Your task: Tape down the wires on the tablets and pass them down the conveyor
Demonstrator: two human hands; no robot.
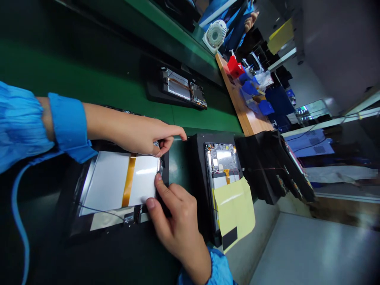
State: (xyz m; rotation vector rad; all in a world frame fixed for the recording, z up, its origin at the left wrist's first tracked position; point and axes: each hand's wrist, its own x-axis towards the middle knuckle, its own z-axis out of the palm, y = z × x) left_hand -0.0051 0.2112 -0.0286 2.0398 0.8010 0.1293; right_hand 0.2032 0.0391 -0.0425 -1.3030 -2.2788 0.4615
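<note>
An opened tablet with a white battery pack [109, 178] and an orange ribbon strip [128, 180] across it lies in front of me on a dark pad. Over the tablet's upper edge, my left hand [145, 136] has its fingers curled together and the index finger stretched to the right. Whatever may be between those fingertips is hidden. My right hand [178, 215] rests at the tablet's right end, thumb and index finger apart. Its index fingertip touches the edge, while the slightly blurred thumb is at the battery's corner. A thin black wire [101, 209] runs along the lower side.
Right of my hands, a second opened tablet [222, 158] lies on black foam, partly under a yellow sheet [234, 213]. Another tablet [181, 87] lies farther back. Black foam holders [264, 166], blue bins [251, 87] and a small fan [215, 35] stand beyond. A blue cord [18, 213] trails from my left wristband.
</note>
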